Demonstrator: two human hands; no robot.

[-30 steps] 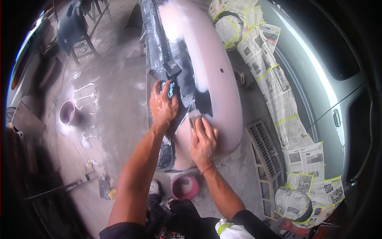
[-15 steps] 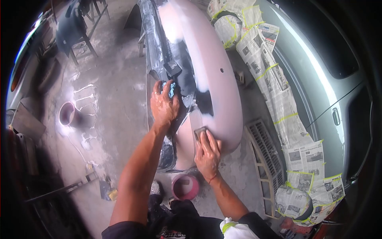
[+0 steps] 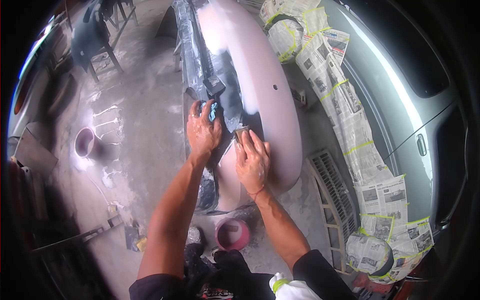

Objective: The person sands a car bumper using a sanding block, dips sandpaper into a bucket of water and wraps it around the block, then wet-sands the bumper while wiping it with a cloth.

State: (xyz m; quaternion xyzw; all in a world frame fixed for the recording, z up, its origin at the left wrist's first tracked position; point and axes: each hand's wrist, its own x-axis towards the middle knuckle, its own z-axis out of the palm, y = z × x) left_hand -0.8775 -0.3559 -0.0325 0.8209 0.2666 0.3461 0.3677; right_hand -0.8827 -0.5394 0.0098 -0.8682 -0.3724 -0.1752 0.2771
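Observation:
In front of me lies a car bumper (image 3: 278, 130), mostly coated pale pink, with dark grey patches along its inner side. My left hand (image 3: 204, 132), wet and spotted with whitish residue, is closed on a crumpled light-blue cloth (image 3: 213, 112) at the bumper's dark left edge. My right hand (image 3: 253, 167) presses a small brownish sanding block (image 3: 241, 132) against the surface, where the pink coat meets a dark patch. Its fingers lie over the block and hide most of it.
A pink bucket (image 3: 246, 234) stands by my feet, and another pink bucket (image 3: 86, 143) is on the floor to the left. A slatted grille (image 3: 334, 200) lies right of the bumper. Beyond it is a car (image 3: 367, 65) with taped newspaper (image 3: 345, 110) along its side.
My right hand has slid the sanding block up and slightly left along the bumper, from the lower pink area to the dark patch. My left hand stays nearly in place with the cloth.

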